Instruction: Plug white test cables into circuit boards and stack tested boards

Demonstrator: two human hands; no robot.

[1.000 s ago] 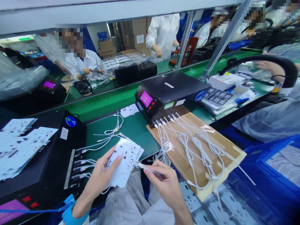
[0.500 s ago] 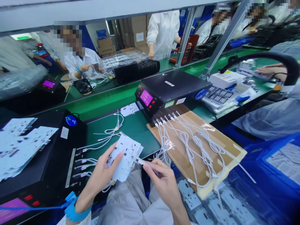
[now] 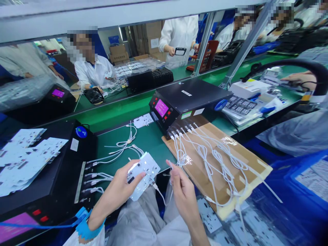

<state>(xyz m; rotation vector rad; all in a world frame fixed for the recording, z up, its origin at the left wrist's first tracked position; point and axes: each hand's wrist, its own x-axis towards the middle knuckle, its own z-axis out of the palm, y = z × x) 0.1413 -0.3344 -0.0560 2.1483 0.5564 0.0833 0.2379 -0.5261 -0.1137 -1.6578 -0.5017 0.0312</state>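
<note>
My left hand grips white circuit boards, apparently a small stack, tilted above my lap with the thumb on top. A white cable has its plug at the boards' lower right edge and loops down, then up towards my right hand. That hand is apart from the boards, its thumb and forefinger pinched together on what looks like the same cable; the fingers partly hide it. A blue wrist strap circles my left wrist.
A black test box with a lit screen stands ahead, its white cables lying over a cardboard sheet. Boards lie on another black box at left. A blue bin is at right. Co-workers sit and stand beyond.
My right hand has drawn away from the boards to the right, leaving the cable plug at their edge. The boards have shifted slightly right. Across the bench, a person now holds up a black frame.
</note>
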